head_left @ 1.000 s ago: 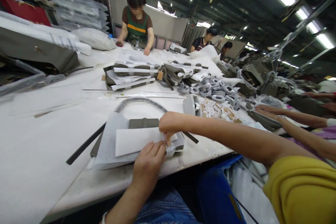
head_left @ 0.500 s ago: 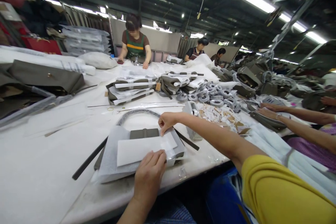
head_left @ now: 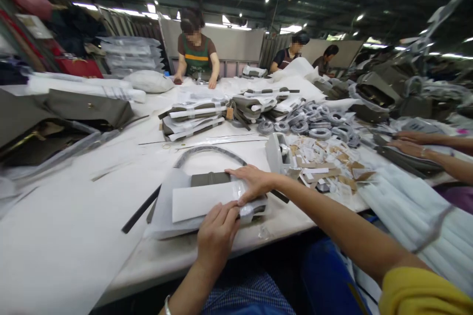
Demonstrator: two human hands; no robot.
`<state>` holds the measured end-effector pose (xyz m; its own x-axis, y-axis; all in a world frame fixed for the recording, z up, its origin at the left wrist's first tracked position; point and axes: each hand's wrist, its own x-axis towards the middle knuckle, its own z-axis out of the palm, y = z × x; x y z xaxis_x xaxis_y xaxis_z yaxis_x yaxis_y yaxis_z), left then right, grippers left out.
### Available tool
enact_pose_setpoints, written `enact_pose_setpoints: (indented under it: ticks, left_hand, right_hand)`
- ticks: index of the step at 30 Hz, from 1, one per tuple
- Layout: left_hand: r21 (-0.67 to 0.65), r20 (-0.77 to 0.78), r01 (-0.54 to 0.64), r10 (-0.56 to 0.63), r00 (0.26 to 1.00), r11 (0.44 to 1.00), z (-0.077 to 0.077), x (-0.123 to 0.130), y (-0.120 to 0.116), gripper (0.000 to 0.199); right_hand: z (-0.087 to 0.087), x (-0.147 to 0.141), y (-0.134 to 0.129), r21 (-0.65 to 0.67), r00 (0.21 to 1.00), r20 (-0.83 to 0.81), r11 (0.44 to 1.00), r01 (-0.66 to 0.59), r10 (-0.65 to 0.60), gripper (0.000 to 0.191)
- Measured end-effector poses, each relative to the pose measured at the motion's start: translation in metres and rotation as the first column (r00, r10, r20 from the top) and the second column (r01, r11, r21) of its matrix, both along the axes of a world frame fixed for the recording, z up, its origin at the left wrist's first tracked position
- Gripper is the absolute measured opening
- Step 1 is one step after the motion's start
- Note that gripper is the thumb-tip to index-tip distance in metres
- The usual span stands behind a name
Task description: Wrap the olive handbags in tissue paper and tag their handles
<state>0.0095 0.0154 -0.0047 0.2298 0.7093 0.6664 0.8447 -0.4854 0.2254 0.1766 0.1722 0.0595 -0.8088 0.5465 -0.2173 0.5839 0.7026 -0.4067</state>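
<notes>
An olive-grey handbag lies on the table in front of me, largely covered by a thin white wrapping sheet. Over it sits a folded white foam strip, with clear tape across its right end. My left hand rests at the near edge, fingers laid forward on the taped end, thumb hidden. My right hand presses the right end from above, thumb and fingers apart. The handbag's wrapped handle arches behind it, and a dark strap sticks out to the left.
A tape dispenser stands behind my right forearm, beside scattered tags and wrapped grey rings. Stacked wrapped bags lie farther back. An open bag is at left. Co-workers' hands work at right; another person stands opposite.
My right hand has gone from closed fingers at the upper right corner to spread fingers on the taped end. My left fingers have shifted onto the tape. The view has turned slightly.
</notes>
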Motion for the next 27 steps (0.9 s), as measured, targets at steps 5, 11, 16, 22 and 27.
enact_pose_setpoints:
  ticks: [5, 11, 16, 22, 27]
  left_hand:
    - [0.010, 0.026, 0.018, -0.018, 1.000, 1.000, -0.001, 0.001, -0.001, 0.015]
    - [-0.022, -0.046, 0.102, -0.103, 0.994, 0.994, 0.012, -0.012, -0.014, 0.026]
    - [0.058, -0.029, 0.056, -0.054, 0.998, 0.997, 0.029, -0.041, -0.046, 0.026]
    - [0.083, 0.022, -0.189, 0.187, 0.982, 0.979, 0.039, -0.095, -0.084, 0.032]
    - [0.093, 0.041, -0.447, 0.445, 0.894, 0.890, 0.042, -0.141, -0.112, 0.036]
  right_hand:
    - [-0.013, 0.001, 0.012, 0.028, 0.989, -0.144, 0.999, 0.028, -0.024, 0.076]
    - [-0.031, 0.005, -0.023, 0.330, 0.939, -0.326, 0.917, 0.224, -0.112, 0.043]
    - [-0.043, 0.008, -0.076, 0.682, 0.942, -0.235, 0.731, -0.017, 0.241, 0.066]
    - [-0.075, 0.022, -0.051, 0.799, 0.938, -0.298, 0.584, 0.144, 0.176, 0.072]
    - [-0.073, 0.000, -0.049, 0.782, 0.872, -0.433, 0.577, 0.237, 0.229, 0.067]
